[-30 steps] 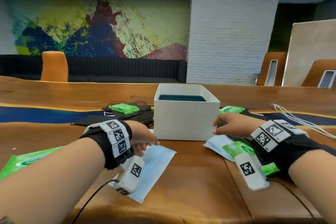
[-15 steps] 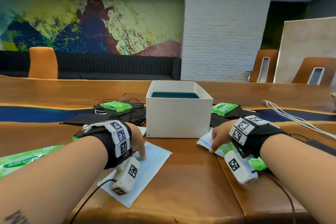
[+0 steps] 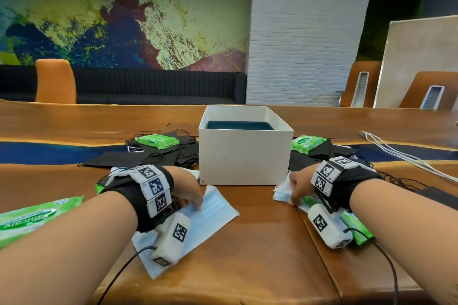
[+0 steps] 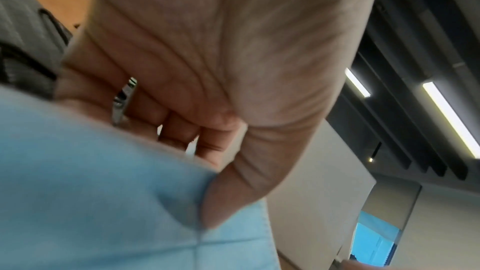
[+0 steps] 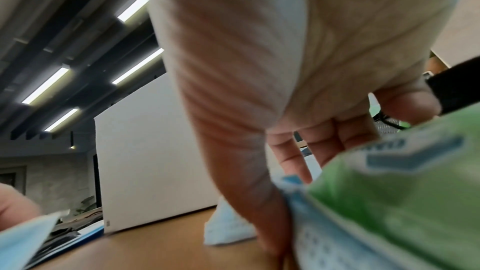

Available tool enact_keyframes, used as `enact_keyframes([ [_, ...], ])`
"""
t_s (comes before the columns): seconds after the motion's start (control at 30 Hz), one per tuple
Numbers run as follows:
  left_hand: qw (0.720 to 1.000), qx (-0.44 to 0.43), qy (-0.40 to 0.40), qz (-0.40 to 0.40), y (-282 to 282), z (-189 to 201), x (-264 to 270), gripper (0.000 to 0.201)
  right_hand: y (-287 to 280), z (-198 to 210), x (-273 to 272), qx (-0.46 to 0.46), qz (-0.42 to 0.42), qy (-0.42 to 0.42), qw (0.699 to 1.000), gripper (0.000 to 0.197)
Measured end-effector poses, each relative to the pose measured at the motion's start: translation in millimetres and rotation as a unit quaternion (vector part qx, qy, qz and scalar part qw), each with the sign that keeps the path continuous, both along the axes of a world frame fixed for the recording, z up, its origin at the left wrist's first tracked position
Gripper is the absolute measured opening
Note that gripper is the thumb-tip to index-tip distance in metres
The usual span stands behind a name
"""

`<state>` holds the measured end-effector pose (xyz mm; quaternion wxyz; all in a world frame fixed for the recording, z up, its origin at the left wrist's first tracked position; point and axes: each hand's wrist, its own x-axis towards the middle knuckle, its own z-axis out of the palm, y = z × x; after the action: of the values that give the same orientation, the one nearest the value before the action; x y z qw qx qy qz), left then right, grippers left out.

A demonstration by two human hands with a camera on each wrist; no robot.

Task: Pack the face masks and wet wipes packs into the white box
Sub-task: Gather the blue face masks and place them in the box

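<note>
The white box (image 3: 245, 156) stands open mid-table with a dark teal tray (image 3: 239, 125) inside. In front of it on the left lies a light blue face mask (image 3: 218, 213); my left hand (image 3: 190, 197) is on it, thumb (image 4: 221, 196) and bent fingers pinching a raised fold. On the right, my right hand (image 3: 296, 190) grips the edge of a small stack of blue masks (image 3: 281, 193), thumb (image 5: 270, 212) at the edge and fingers on top. A green wet wipes pack (image 5: 389, 202) lies on that stack under my wrist.
Black masks (image 3: 148, 156) carrying a green wipes pack (image 3: 157, 140) lie left of the box. Another pack (image 3: 307, 142) sits on black masks to the right. A further pack (image 3: 32, 218) is at the left edge. White cables (image 3: 396, 153) run across the far right.
My right hand has drawn back from the box's side and come down on the blue mask stack. My left hand has settled its fingers onto the single blue mask.
</note>
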<state>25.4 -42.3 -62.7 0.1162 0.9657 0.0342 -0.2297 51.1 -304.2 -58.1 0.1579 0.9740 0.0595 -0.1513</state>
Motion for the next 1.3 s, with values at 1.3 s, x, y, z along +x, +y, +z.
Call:
enact_keyframes([
  [1.3,0.743,-0.63,-0.216,-0.068,-63,27,-39,0.025,4,77,-48,0.707,0.004,0.017,0.707,0.063],
])
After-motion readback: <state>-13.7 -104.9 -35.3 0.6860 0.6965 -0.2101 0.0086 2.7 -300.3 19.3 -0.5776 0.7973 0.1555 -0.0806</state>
